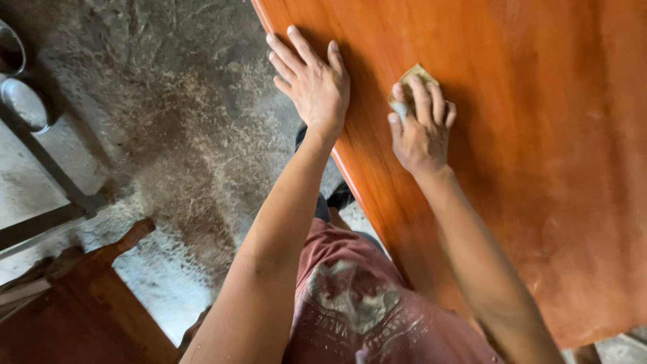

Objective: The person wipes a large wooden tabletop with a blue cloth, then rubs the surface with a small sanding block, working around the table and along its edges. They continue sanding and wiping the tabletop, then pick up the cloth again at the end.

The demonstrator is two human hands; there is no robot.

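A large orange-brown varnished wooden panel [526, 135] fills the right side of the view. My left hand [311, 79] lies flat on it near its left edge, fingers spread, holding nothing. My right hand [421, 125] presses a small folded piece of tan sandpaper [416, 74] against the panel's surface, fingers curled over it. Pale dusty patches show on the panel toward the lower right.
A concrete floor [182, 135] strewn with sawdust lies to the left. A dark wooden piece [87, 303] stands at the lower left, with metal bars [47, 168] and a metal container [23, 101] at the far left.
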